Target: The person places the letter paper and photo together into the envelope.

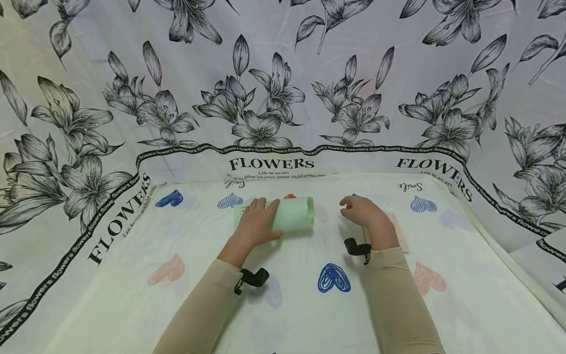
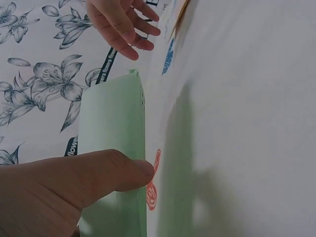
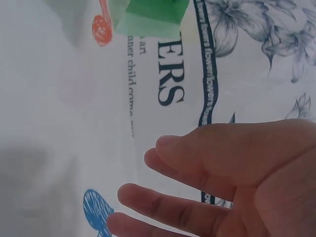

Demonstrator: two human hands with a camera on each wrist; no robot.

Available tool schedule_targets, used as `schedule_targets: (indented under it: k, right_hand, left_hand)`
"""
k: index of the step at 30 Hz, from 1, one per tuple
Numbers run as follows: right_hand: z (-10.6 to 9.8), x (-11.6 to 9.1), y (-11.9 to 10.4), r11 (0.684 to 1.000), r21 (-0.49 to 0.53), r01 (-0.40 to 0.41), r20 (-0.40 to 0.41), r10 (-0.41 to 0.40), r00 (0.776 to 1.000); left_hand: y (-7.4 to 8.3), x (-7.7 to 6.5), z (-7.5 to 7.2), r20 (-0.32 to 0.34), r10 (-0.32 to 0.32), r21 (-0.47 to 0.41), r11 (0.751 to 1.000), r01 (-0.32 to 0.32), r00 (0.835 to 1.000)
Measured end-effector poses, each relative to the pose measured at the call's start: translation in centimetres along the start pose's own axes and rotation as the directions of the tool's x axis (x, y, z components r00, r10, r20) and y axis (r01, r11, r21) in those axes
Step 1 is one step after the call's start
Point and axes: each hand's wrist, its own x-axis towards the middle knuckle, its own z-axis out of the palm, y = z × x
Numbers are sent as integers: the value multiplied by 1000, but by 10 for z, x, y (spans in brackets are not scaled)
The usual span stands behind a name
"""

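Pale green, smooth-sided oblong carton (image 1: 294, 216): above the white fabric cloth printed with hearts (image 1: 300, 314); long side runs left to right. Resting or slightly raised, cannot tell.
Carton's right end: edge looks uneven, flap seemingly unfastened; inside not readable.
Left hand (image 1: 258, 223): on the carton's left part, gripping; thumb against the near side, fingers over the top.
Right hand (image 1: 364, 214): right of the carton, apart from it; fingers loosely bent, nothing held.
Flat-looking peach-coloured piece, material unclear (image 1: 401, 236): farther right of the carton, partly hidden by the right wrist; touching or not, cannot tell.
Done, by judgement: carton taken in hand and steadied; its right end perhaps opened already.
Left, by judgement: right hand's share at that end looks not yet begun; peach piece not taken up.
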Motion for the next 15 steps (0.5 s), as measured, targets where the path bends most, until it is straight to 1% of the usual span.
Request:
schedule_targets:
  k: [4,10,15]
  right_hand:
    - [-4,-3,8,999,44,-18,-2,18,1000]
    - [-12,-8,22,997,55,-50,-7,51,999]
    - [-17,-11,35,991,89,-95,-11,96,995]
  left_hand:
    - [0,0,1,-4,-1,2,1000,1,1000]
    - [1,-1,0,5,-2,8,1000,2,1000]
    - [1,0,-1,2,2,6,1000,-2,1000]
